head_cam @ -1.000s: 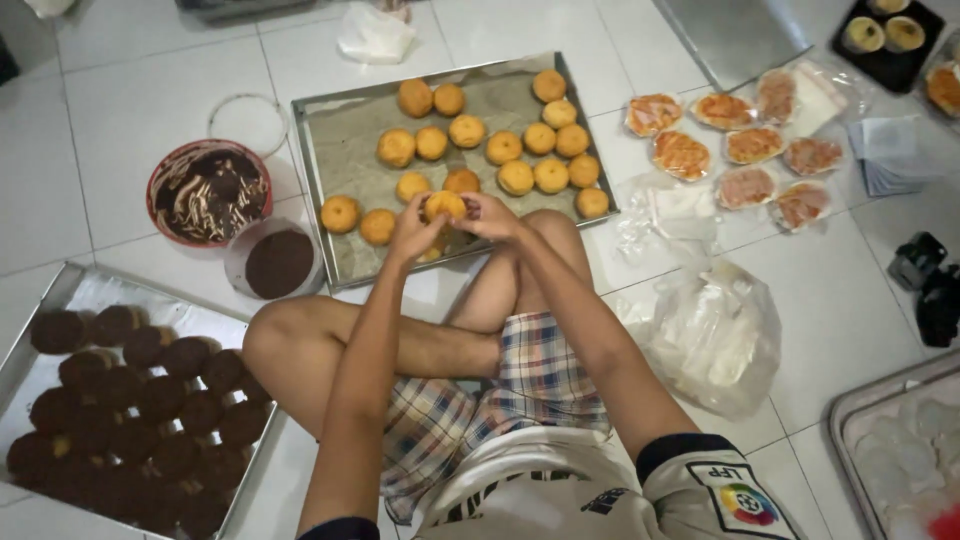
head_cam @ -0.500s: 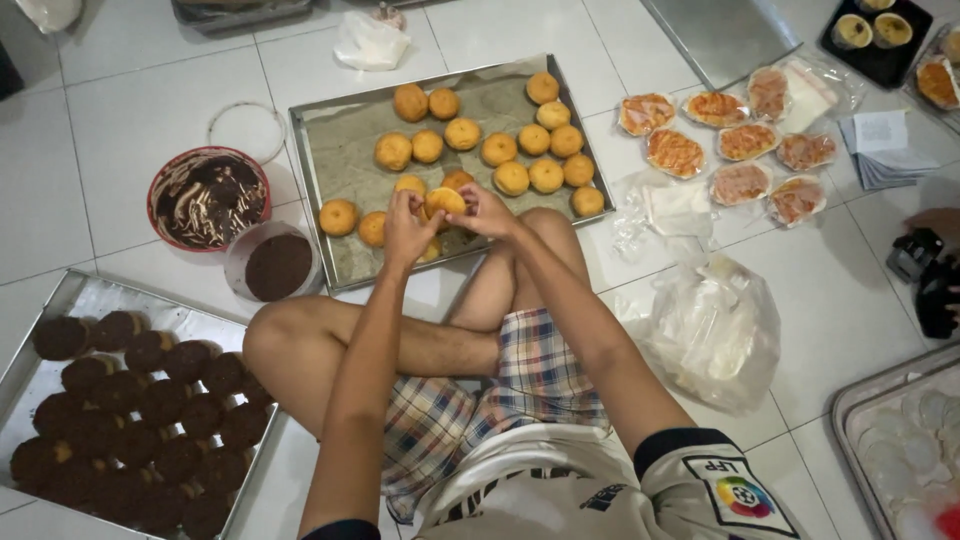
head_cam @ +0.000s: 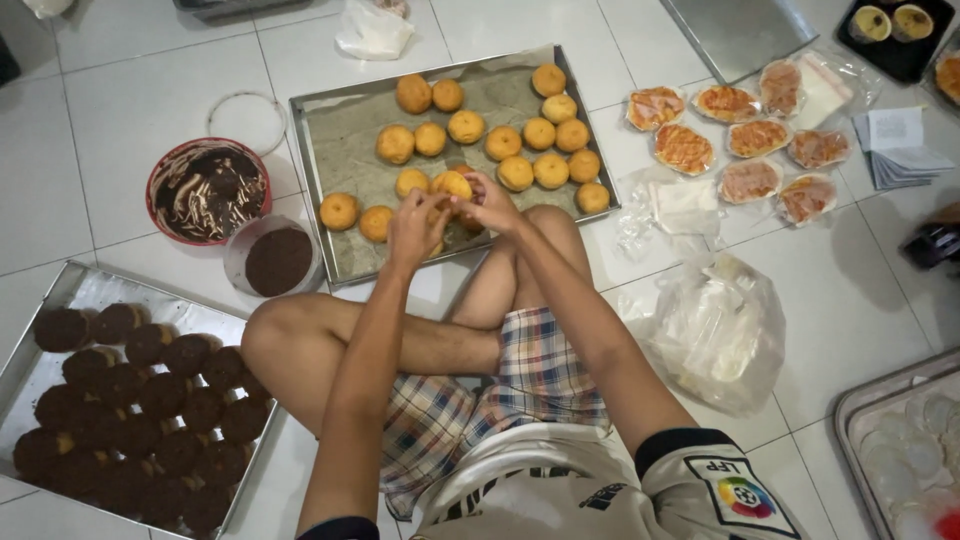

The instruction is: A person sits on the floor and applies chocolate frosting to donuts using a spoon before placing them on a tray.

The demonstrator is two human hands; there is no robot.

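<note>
Both hands – left hand (head_cam: 415, 228) & right hand (head_cam: 490, 203) – fingers curled, pinching one golden bun (head_cam: 452, 184) betw. them.

Sixteen plain buns (head_cam: 515, 172), three trays (head_cam: 340, 150)

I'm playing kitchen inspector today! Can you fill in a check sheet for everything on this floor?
Surface: white tiled floor; person sits cross-legged.
Job's things: golden bun held in both hands above baking tray of plain buns.
Clutter: chocolate bowl, tub of brown crumbs, tray of chocolate-coated buns, wrapped small pizzas, plastic bags.
Grippers: left hand and right hand both grip the bun.
Cables: nothing seen.
Surroundings: folded paper stack, black tray with two pastries.
</note>
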